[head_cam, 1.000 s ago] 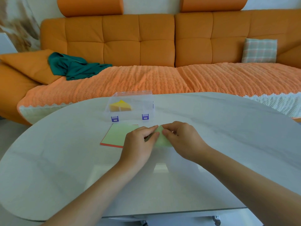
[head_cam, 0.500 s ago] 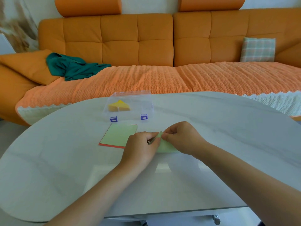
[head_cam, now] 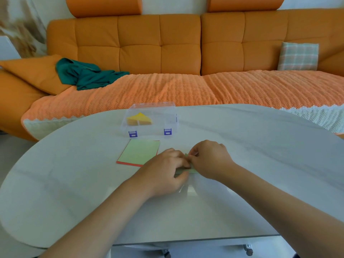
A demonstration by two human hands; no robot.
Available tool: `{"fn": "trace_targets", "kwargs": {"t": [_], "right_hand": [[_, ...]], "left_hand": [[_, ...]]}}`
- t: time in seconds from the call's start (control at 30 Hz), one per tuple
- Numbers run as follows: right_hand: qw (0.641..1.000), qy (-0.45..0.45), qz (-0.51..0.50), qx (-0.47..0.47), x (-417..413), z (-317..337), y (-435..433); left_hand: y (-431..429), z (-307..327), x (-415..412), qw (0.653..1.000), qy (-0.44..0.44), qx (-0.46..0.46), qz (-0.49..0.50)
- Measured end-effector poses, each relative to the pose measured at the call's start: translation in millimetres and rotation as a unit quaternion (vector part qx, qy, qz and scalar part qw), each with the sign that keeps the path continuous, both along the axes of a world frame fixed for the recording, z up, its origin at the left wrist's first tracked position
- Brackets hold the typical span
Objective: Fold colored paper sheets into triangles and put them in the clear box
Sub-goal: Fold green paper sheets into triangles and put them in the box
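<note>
A light green folded paper [head_cam: 188, 170] lies on the white table [head_cam: 74, 183], mostly hidden beneath both hands. My left hand [head_cam: 165, 172] holds its left part with curled fingers. My right hand [head_cam: 210, 159] pinches its upper tip between thumb and fingers. The two hands touch over the paper. A small stack of flat sheets [head_cam: 140, 152], light green on top with a red one under it, lies just left of the hands. Behind it stands the clear box [head_cam: 150, 119] with blue latches, holding a yellow folded triangle [head_cam: 138, 119].
An orange sofa [head_cam: 160, 47] with an orange knitted cover runs behind the table. A teal cloth [head_cam: 85, 74] lies on it at left and a checked cushion [head_cam: 297, 56] at right. The table's near edge [head_cam: 195, 240] shows at the bottom.
Both hands have drawn closer together over the green paper, which is now folded smaller and more covered. The right hand's fingers have shifted left onto the tip.
</note>
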State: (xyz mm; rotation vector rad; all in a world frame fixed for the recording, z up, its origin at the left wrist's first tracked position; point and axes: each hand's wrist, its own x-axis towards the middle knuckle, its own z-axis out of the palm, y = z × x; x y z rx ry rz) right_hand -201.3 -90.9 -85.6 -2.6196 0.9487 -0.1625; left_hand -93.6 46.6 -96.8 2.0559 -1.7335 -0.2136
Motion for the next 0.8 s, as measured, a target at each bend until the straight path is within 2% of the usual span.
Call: {"fn": "trace_targets", "kwargs": {"t": [0.13,0.23,0.33,0.5,0.63,0.8], "right_hand": [[0.989,0.01,0.032,-0.147,0,-3,2],[0.98,-0.015,0.069,-0.184,-6,-1,-2],[0.966,-0.026,0.155,-0.206,-15,-1,-5],[0.963,0.037,0.19,-0.189,-23,4,-2],[0.962,0.055,0.191,-0.185,-25,10,4],[0.966,0.056,0.182,-0.176,-27,7,5]], "left_hand": [[0,4,-1,1.0,-0.012,0.016,-0.007],[1,5,-2,1.0,-0.016,0.018,-0.007],[3,5,-4,1.0,-0.021,0.014,-0.007],[8,4,-8,0.999,-0.049,0.013,-0.008],[13,6,-17,0.991,-0.125,0.013,-0.041],[20,2,-25,0.989,-0.141,0.015,-0.041]]}}
